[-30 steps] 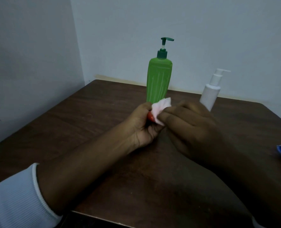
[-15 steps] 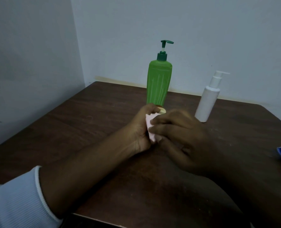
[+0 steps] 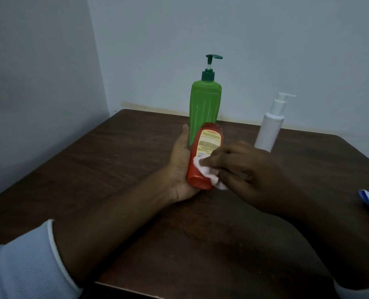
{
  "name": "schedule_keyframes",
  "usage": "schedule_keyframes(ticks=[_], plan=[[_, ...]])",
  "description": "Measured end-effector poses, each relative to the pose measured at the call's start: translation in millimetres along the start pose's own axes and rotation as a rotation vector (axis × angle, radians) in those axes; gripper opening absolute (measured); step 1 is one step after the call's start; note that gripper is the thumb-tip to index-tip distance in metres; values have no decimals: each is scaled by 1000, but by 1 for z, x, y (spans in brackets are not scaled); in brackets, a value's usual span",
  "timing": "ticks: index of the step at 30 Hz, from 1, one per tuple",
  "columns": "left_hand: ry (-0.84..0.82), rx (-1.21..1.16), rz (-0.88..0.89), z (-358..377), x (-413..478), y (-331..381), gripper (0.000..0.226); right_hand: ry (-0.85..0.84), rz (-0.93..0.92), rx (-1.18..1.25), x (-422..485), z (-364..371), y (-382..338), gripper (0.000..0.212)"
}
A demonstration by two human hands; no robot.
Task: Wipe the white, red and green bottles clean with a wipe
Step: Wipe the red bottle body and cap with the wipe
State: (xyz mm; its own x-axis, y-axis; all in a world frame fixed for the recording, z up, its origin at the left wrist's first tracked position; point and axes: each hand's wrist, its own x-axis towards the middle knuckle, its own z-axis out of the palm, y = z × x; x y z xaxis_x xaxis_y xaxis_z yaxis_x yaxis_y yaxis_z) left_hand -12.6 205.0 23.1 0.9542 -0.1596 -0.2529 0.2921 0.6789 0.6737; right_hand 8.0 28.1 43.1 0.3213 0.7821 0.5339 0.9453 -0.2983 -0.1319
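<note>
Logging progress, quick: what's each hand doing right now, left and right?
Left hand: closed around the red bottle, holding it tilted above the table.
Right hand: fingers pinched on the wipe, pressing it against the red bottle.

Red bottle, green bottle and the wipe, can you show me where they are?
red bottle [image 3: 197, 167]: head view, on its red side below the label.
green bottle [image 3: 205, 104]: head view, middle of its body.
wipe [image 3: 207, 172]: head view, its pale fold.
</note>
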Motion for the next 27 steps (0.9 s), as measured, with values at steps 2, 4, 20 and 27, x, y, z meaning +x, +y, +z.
schedule_keyframes(ticks=[2,4,20,27], plan=[[-9,104,4,-2,1,-2,89,19,15,-82,0,3,6,28],[-35,222,-3,-5,0,-5,89,95,70,-162,3,4,15,23],[-258,93,-12,-7,4,-7,97,22,-166,-184,3,7,-14,24],[-258,410,-14,-7,3,-17,97,222,141,-368,-1,-11,28,25]])
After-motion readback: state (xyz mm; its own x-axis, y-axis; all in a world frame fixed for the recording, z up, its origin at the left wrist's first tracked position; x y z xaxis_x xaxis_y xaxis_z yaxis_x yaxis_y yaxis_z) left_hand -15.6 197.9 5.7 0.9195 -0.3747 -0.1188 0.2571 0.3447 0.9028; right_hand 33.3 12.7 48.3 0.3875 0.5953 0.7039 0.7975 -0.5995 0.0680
